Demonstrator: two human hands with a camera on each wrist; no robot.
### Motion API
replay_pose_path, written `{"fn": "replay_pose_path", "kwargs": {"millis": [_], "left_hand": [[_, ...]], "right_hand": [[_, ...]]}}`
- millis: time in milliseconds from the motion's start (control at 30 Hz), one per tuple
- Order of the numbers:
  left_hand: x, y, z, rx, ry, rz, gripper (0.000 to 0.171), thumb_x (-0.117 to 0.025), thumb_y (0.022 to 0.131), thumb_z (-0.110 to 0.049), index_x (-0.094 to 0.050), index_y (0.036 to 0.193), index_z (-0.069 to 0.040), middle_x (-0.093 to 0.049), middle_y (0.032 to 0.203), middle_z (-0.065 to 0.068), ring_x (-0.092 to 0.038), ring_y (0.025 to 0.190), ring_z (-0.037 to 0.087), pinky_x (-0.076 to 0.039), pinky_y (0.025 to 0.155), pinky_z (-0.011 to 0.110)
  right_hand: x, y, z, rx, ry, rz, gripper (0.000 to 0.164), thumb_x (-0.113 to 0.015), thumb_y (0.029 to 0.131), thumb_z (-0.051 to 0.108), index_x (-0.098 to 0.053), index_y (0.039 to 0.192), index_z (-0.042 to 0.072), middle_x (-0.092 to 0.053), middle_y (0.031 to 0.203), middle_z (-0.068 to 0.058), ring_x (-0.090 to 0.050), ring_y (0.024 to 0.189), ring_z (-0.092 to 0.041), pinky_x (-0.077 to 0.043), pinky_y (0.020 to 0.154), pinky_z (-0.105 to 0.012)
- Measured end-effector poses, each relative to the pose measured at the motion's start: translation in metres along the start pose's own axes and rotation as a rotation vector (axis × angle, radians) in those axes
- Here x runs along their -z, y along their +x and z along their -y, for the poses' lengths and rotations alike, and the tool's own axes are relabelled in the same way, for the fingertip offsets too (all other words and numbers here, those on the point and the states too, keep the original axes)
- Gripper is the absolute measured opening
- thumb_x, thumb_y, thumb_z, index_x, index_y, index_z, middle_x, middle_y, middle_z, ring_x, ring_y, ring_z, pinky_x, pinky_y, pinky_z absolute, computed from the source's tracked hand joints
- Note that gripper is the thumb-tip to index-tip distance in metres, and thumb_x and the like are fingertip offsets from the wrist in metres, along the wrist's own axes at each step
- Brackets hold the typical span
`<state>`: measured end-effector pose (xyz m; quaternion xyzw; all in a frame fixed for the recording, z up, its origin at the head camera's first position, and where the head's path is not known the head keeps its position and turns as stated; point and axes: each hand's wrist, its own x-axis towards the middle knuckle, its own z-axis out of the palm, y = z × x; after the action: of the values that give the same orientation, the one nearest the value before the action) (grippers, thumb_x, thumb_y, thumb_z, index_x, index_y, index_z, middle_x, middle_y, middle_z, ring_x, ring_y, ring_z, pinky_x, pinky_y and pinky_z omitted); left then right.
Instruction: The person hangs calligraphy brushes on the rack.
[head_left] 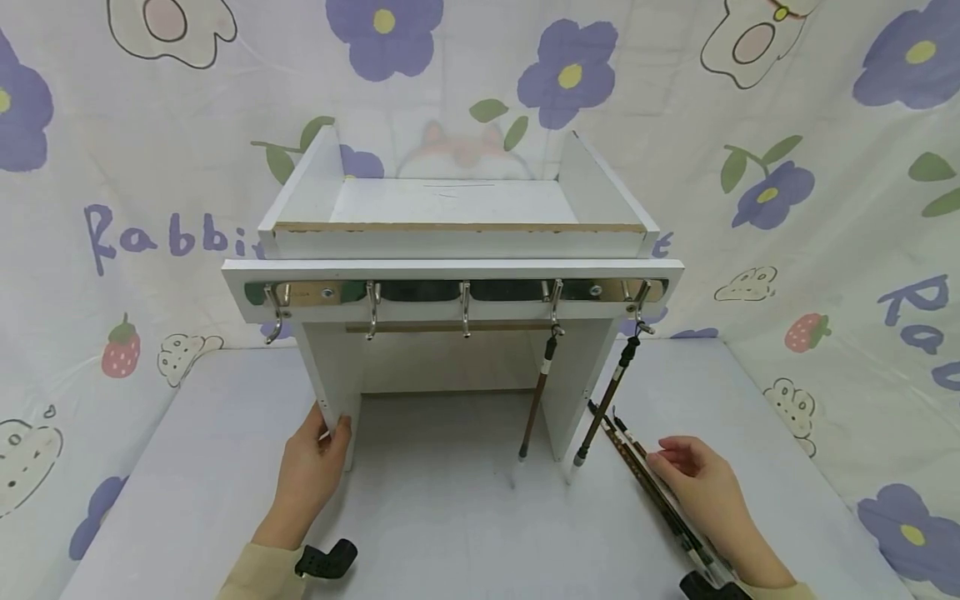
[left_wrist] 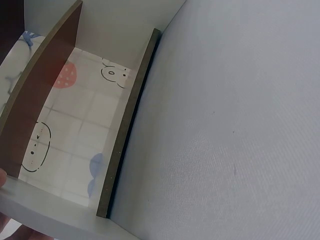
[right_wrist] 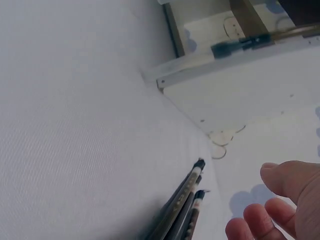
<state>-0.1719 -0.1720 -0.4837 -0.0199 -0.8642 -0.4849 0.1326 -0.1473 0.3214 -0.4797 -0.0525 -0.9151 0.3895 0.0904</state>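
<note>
My left hand (head_left: 309,467) grips the front edge of the left side panel (head_left: 333,383) of a white wooden shelf (head_left: 450,268), thumb on the inner face. A calligraphy brush (head_left: 537,400) hangs tip down from the fourth hook. Another calligraphy brush (head_left: 606,400) hangs on the rightmost hook, slanting a little. Several dark-handled calligraphy brushes (head_left: 660,500) lie in a bundle on the table, right of the shelf. Just right of them is my right hand (head_left: 701,483), fingers loosely curled and holding nothing. In the right wrist view, the looped handle ends (right_wrist: 199,165) point toward the shelf.
A metal hook rail (head_left: 420,290) runs across the shelf's front; its three left hooks hold nothing. An open tray-like top (head_left: 457,242) sits above. The white table (head_left: 187,467) meets a patterned cloth backdrop (head_left: 840,250) behind and at the sides.
</note>
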Motion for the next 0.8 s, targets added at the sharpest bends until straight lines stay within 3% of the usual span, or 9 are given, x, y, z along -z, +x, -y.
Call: {"fn": "replay_pose_path", "kwargs": {"millis": [433,800], "left_hand": [[0.001,-0.001,0.000,0.018,0.005,0.003,0.049,-0.046,0.103,-0.032,-0.040,0.144,-0.007,-0.050,0.136,0.025,-0.056,0.116,0.040,-0.051,0.088,0.050],[0.000,-0.001,-0.001,0.047,-0.002,0.009,0.049,-0.046,0.103,-0.034,-0.041,0.143,-0.007,-0.052,0.133,0.026,-0.058,0.114,0.039,-0.052,0.087,0.050]], "right_hand": [[0.001,0.005,-0.024,-0.186,0.011,0.100,0.056,-0.068,0.090,0.043,-0.056,0.123,0.000,-0.065,0.106,-0.012,-0.061,0.094,-0.023,-0.051,0.068,-0.025],[0.002,0.015,-0.042,-0.258,-0.005,0.208,0.058,-0.069,0.088,0.044,-0.056,0.120,-0.002,-0.065,0.103,-0.010,-0.060,0.088,-0.020,-0.051,0.066,-0.027]]}}
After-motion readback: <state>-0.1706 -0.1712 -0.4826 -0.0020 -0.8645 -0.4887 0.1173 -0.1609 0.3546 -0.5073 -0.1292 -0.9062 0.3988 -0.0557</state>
